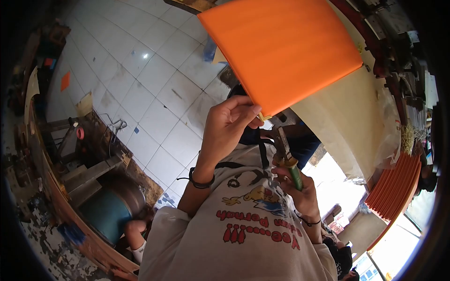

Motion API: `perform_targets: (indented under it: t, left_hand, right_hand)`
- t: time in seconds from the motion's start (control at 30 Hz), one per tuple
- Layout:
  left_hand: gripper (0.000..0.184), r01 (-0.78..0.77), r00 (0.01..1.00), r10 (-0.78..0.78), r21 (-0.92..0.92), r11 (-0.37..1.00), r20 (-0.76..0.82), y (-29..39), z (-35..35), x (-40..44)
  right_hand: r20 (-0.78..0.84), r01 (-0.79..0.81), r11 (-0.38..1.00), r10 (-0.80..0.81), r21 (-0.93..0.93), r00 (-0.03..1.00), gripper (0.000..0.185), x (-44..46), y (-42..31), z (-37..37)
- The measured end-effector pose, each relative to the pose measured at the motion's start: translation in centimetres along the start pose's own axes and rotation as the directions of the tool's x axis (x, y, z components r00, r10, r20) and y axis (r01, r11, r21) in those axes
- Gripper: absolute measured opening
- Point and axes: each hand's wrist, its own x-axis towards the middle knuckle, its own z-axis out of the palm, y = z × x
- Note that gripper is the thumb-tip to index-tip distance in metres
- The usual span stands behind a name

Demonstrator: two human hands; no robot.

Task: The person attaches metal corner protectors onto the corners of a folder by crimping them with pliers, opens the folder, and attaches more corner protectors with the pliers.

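A flat orange cover [286, 51], like a padded folder, reaches out in front of me. At its nearest corner sits a small gold-coloured metal corner piece [266, 117]. My left hand [227, 122] pinches that corner between thumb and fingers. My right hand [302, 194] is closed around the green handle of a pair of pliers [284, 145]. The pliers' jaws point up toward the cover and stand just below the metal corner, apart from it. Whether the jaws are parted is too small to tell.
A large beige sheet [342, 126] covers the table on the right, beneath the orange cover. Beyond it stands a stack of orange covers [393, 187]. A machine with a blue-green drum [105, 213] stands at lower left, near another person's limb [136, 234]. White floor tiles [164, 112] lie between.
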Motion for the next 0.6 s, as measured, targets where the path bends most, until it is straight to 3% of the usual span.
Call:
perform_targets:
  t: [0.17,0.3,0.6]
  left_hand:
    - [0.024,0.063,0.998,-0.062,-0.028,0.998,0.012,0.6,0.1,-0.1]
    - [0.023,0.042,0.999,-0.042,-0.133,0.99,0.001,0.3,0.3,0.0]
    - [0.023,0.037,0.999,-0.037,-0.146,0.989,0.004,0.4,0.5,-0.2]
  right_hand:
    - [-0.053,-0.076,0.992,0.082,0.097,0.995,0.056,0.0,-1.6,1.8]
    - [-0.068,-0.042,0.999,0.042,-0.001,0.997,0.058,0.1,-1.3,2.2]
    - [-0.117,0.027,0.987,-0.045,-0.157,0.992,0.049,0.3,-2.7,3.3]
